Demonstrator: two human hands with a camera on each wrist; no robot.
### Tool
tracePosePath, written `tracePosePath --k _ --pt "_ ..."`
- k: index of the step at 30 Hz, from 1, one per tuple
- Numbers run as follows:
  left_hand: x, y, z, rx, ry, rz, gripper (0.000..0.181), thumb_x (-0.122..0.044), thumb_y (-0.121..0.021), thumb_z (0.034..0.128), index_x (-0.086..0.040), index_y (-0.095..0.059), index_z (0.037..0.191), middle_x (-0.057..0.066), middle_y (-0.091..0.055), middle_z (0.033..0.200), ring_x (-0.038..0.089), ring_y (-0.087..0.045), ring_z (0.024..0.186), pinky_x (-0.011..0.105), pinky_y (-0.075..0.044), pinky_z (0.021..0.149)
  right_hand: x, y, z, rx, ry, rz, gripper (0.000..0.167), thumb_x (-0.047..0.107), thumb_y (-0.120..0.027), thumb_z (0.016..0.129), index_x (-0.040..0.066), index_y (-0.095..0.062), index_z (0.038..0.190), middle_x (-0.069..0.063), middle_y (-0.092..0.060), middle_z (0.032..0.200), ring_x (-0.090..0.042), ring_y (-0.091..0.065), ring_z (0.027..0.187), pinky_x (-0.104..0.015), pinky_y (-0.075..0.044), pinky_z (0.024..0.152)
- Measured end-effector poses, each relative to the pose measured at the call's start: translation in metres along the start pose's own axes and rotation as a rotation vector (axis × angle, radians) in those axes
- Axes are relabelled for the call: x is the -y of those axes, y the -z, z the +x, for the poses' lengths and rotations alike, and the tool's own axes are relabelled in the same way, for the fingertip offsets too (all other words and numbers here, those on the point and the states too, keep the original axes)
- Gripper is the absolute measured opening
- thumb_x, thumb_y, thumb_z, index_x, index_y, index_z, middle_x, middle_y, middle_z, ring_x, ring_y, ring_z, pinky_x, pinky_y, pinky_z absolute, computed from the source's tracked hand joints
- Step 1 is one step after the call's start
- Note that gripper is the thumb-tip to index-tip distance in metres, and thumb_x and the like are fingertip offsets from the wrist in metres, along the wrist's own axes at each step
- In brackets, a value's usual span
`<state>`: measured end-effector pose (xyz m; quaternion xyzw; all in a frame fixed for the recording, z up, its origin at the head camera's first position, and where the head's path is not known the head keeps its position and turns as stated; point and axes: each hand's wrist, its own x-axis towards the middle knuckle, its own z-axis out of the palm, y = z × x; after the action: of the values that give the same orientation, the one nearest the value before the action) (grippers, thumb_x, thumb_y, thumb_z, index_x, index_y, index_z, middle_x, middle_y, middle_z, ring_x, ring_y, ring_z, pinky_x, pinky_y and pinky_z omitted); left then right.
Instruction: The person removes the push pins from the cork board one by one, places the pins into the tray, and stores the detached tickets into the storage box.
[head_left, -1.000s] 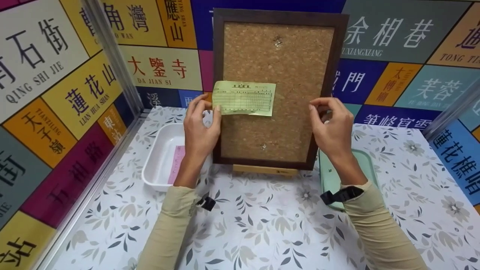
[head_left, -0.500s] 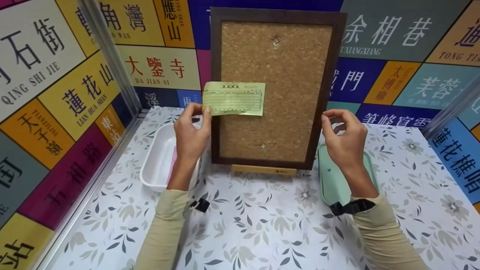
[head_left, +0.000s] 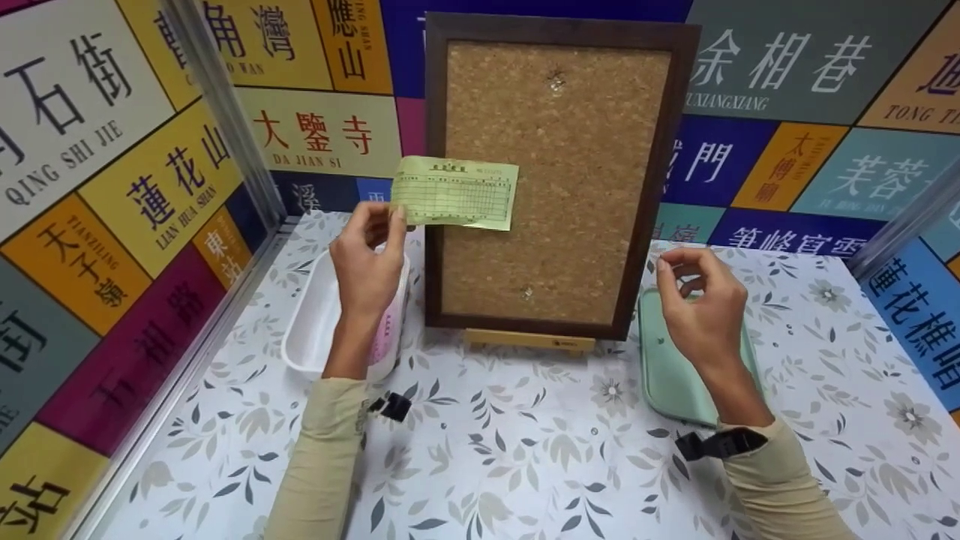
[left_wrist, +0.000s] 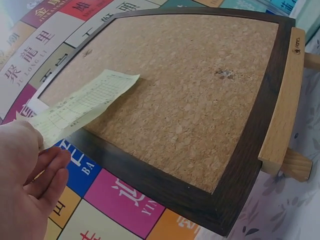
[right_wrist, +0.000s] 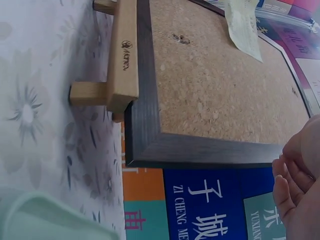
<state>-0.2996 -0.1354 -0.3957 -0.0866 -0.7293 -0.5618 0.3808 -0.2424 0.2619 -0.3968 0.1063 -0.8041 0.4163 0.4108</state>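
Observation:
My left hand (head_left: 367,259) pinches a yellow-green printed form slip (head_left: 454,193) by its left edge, between thumb and fingers. Most of the slip hangs in front of the lower-left half of a dark-framed corkboard (head_left: 555,165). In the left wrist view the slip (left_wrist: 82,102) curls slightly and its far end stands off the cork. To the right of the board, my right hand (head_left: 705,304) is raised over a pale green tray (head_left: 667,382), fingers curled and thumb near the index fingertip. Whether something small sits between those tips cannot be made out.
The board leans upright on a small wooden stand (head_left: 529,341). A white plastic tray (head_left: 307,330) with a pink paper (head_left: 382,337) stands behind my left forearm. One small dark speck (head_left: 660,341) lies in the green tray. Sign-printed walls enclose the floral-covered table (head_left: 510,442).
The left hand has drawn the slip leftward, so part of it now extends past the board's left edge. My right hand has moved right and down, away from the board, toward the green tray.

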Motion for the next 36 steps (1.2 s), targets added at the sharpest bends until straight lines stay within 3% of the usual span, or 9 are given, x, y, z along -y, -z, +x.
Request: tracePosePath --k 10,15,19,28,36 --pt "-0.005 0.007 0.003 0.012 0.075 0.018 0.02 -0.024 -0.077 0.1028 -0.006 -0.077 0.112 0.008 -0.084 0.103 0.018 -0.081 0.09 0.025 -0.064 0.082 -0.056 0.023 -0.017 0.032 -0.056 -0.083 0.012 0.008 -0.078 0.098 0.004 -0.077 0.11 -0.008 -0.078 0.098 0.002 -0.064 0.084 -0.011 -0.047 0.069" --pt "-0.014 0.01 0.004 -0.006 0.056 -0.022 0.017 -0.01 -0.077 0.1008 0.002 -0.077 0.113 0.017 -0.083 0.099 0.028 -0.081 0.086 0.021 -0.062 0.076 -0.067 0.035 -0.024 0.039 -0.052 -0.087 0.012 0.009 -0.078 0.097 0.006 -0.078 0.108 -0.008 -0.079 0.094 0.006 -0.063 0.081 -0.011 -0.047 0.068" --pt "-0.019 0.014 0.004 -0.02 0.036 -0.033 0.016 -0.004 -0.074 0.1008 0.007 -0.075 0.113 0.021 -0.081 0.099 0.032 -0.08 0.087 0.021 -0.061 0.078 -0.074 0.04 -0.027 0.065 -0.06 -0.095 0.011 0.01 -0.078 0.098 0.005 -0.078 0.107 -0.008 -0.079 0.092 0.007 -0.063 0.079 -0.012 -0.047 0.067" --pt "0.005 0.028 0.008 -0.007 0.02 0.025 0.017 -0.011 -0.07 0.1048 -0.007 -0.079 0.119 0.012 -0.079 0.101 0.02 -0.075 0.089 0.023 -0.058 0.08 -0.09 0.046 -0.026 0.145 -0.121 -0.16 0.01 0.012 -0.075 0.099 0.004 -0.076 0.106 -0.008 -0.078 0.091 0.007 -0.062 0.077 -0.01 -0.046 0.066" --pt "0.013 0.042 0.013 0.073 0.097 0.14 0.021 -0.013 -0.063 0.1076 -0.016 -0.079 0.12 0.005 -0.078 0.109 0.016 -0.07 0.085 0.02 -0.055 0.073 -0.095 0.054 -0.023 0.179 -0.176 -0.205 0.008 0.012 -0.075 0.1 0.007 -0.077 0.105 -0.008 -0.078 0.091 0.008 -0.06 0.077 -0.009 -0.045 0.067"
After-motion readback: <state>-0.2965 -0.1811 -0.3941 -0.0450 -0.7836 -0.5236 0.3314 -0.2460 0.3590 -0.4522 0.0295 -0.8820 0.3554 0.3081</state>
